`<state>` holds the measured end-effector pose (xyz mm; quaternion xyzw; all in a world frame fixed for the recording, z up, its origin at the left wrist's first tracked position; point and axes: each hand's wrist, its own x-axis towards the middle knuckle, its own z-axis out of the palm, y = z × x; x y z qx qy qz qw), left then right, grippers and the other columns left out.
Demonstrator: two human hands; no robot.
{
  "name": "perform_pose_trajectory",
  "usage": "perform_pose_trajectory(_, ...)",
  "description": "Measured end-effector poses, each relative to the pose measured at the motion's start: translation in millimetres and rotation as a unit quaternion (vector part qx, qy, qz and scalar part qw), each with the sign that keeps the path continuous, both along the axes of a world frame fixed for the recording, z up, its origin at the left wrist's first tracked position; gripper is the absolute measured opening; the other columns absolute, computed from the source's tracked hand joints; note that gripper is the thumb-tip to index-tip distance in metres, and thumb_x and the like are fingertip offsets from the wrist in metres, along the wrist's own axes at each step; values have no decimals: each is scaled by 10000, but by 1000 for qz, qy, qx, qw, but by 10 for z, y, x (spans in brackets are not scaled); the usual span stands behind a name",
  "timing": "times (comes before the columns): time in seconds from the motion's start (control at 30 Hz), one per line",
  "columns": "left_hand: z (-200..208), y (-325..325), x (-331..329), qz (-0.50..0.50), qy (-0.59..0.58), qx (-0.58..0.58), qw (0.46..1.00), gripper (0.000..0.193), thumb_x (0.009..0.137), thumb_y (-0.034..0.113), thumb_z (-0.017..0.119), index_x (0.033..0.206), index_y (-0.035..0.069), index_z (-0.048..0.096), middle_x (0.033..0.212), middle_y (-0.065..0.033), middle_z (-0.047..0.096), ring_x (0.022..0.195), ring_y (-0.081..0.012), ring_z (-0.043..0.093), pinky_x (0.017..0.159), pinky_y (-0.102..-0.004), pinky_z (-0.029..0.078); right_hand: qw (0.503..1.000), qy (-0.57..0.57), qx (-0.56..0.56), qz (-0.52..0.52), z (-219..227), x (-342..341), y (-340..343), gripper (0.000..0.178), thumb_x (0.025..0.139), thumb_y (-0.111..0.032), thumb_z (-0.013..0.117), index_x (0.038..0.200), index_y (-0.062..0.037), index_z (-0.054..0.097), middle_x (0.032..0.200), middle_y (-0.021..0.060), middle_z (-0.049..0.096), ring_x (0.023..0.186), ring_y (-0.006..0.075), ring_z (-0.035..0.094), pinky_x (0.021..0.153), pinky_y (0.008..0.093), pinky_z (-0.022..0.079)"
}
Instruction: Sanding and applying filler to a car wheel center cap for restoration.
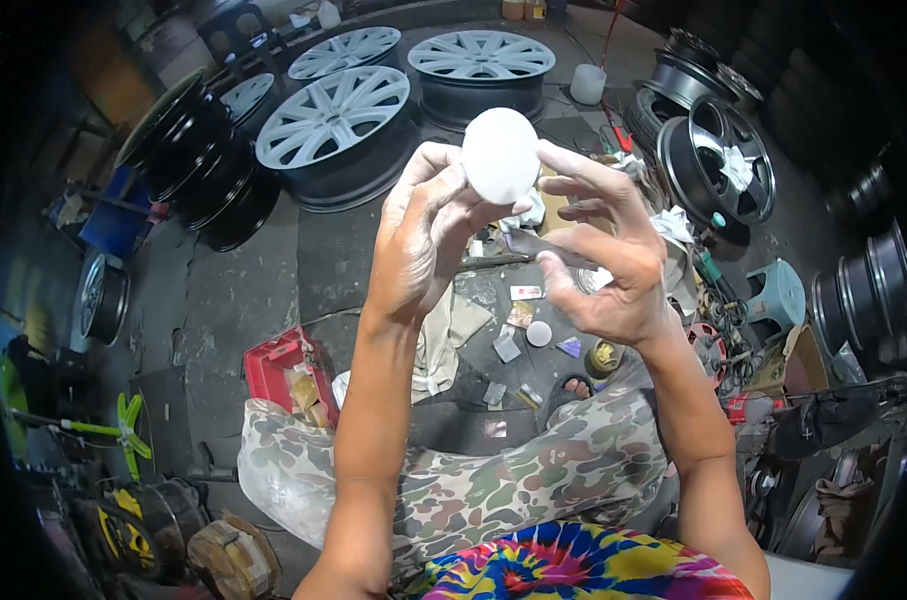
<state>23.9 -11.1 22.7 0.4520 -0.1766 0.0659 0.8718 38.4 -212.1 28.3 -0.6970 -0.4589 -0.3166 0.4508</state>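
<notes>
My left hand (423,235) holds up a white round disc (501,155), like a wheel centre cap, by its left and lower edge. White dust coats the fingers of both hands. My right hand (613,260) is at the disc's right side, its upper fingers stretched toward the rim. Between its thumb and forefinger is a thin greyish flat piece (525,243), whose exact kind I cannot make out. Below, on the floor, another pale round disc (538,333) lies beside a purple scrap (569,346) and a grey square pad (506,347).
Several silver-faced wheel rims (338,115) lie at the back; black rims (198,160) are stacked left. A red crate (283,365) and beige cloth (448,335) sit near my camouflage-covered legs. On the right are a pale blue stool (776,300), a cardboard box (801,360) and tools.
</notes>
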Motion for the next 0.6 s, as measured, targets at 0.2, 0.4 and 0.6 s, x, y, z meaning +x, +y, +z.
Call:
perform_pose_trajectory(0.2, -175, -42, 67, -40, 8, -7, 999, 224, 998, 165, 472, 1175, 28, 489, 1226, -196, 597, 1152, -280, 626, 989, -438, 529, 996, 53, -69, -30, -86, 1, -24, 148, 685, -22, 691, 816, 38, 727, 1423, 244, 533, 956, 247, 689, 764, 318, 565)
perform_pose_trajectory(0.4, -210, -105, 64, -40, 22, -57, 997, 216, 1008, 210, 485, 1152, 48, 482, 1141, -137, 607, 1078, -234, 624, 931, -424, 515, 996, 57, -70, -2, -153, -114, 143, 128, 665, -75, 728, 691, -7, 624, 1352, 137, 612, 647, 187, 646, 618, 311, 550)
perform_pose_trajectory(0.6, -204, 2, 98, -14, 22, -29, 999, 257, 990, 292, 460, 1144, 87, 457, 1233, -174, 577, 1150, -320, 628, 982, -505, 548, 993, 17, -90, 76, -261, -113, 173, 134, 637, -71, 721, 656, -10, 603, 1343, 152, 618, 684, 196, 667, 605, 304, 558)
